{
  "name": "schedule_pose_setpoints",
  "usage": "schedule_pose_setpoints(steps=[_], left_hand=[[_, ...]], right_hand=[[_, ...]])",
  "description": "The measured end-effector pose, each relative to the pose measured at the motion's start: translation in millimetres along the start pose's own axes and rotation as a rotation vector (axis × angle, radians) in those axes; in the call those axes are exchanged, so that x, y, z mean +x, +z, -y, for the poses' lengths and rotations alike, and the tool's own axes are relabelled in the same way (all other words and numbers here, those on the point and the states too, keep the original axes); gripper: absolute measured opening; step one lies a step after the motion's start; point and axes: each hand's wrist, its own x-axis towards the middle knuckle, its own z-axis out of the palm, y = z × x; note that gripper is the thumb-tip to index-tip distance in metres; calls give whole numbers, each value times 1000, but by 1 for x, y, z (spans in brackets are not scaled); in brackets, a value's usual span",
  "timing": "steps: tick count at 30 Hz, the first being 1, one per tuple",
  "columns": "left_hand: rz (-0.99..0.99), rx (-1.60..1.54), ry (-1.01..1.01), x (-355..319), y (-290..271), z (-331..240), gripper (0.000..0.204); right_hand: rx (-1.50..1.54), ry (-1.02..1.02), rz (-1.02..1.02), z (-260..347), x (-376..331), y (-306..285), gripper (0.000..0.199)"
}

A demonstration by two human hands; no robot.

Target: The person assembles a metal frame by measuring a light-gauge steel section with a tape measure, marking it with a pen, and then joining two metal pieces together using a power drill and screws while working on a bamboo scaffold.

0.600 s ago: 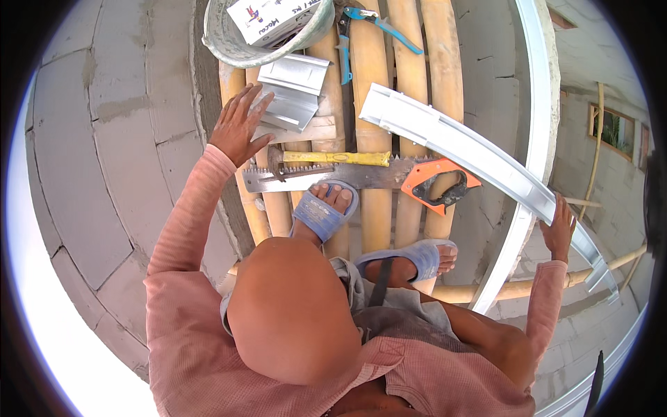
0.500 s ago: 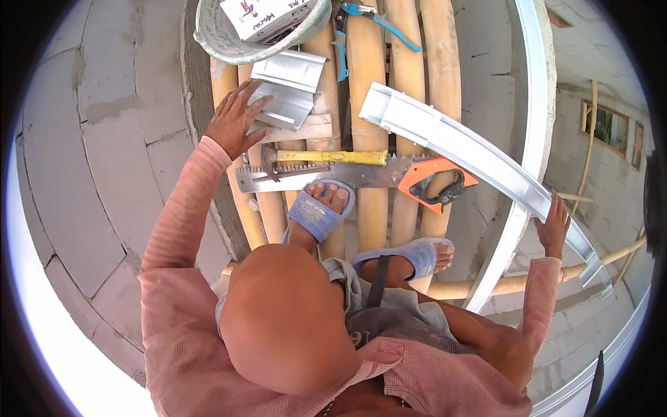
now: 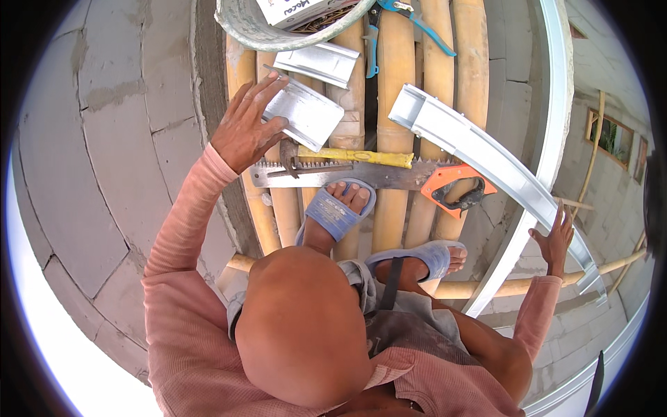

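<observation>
My left hand [image 3: 249,121] grips the left end of a short silver metal channel offcut [image 3: 303,112], its fingers over the edge. That offcut is tilted above the bamboo poles. Another short channel offcut [image 3: 319,61] lies just beyond it, below the bucket. Out to the right, my right hand [image 3: 556,240] is around a long silver metal channel [image 3: 479,149], thumb on one edge and fingers on the other. Between the hands, a hammer with a yellow handle [image 3: 358,157] lies along a handsaw with an orange and black grip [image 3: 340,175].
A grey bucket [image 3: 233,28] with a white box and nails stands at the far edge. Blue-handled snips [image 3: 372,52] lie beside it. My sandalled feet [image 3: 337,215] rest on bamboo poles [image 3: 396,83], between a block wall [image 3: 118,160] and a white metal rail [image 3: 554,104].
My left hand has taken hold of the nearer offcut, turning and tilting it away from the other one. My right hand stays on the long channel. The view has shifted slightly.
</observation>
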Motion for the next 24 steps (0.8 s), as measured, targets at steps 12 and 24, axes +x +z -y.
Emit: schedule_pose_setpoints(steps=[12, 24], left_hand=[[-161, -380, 415, 75, 23, -124, 26], [-284, -546, 233, 86, 47, -112, 51]], right_hand=[[1635, -324, 717, 259, -47, -102, 75], [2003, -44, 831, 278, -50, -68, 58]])
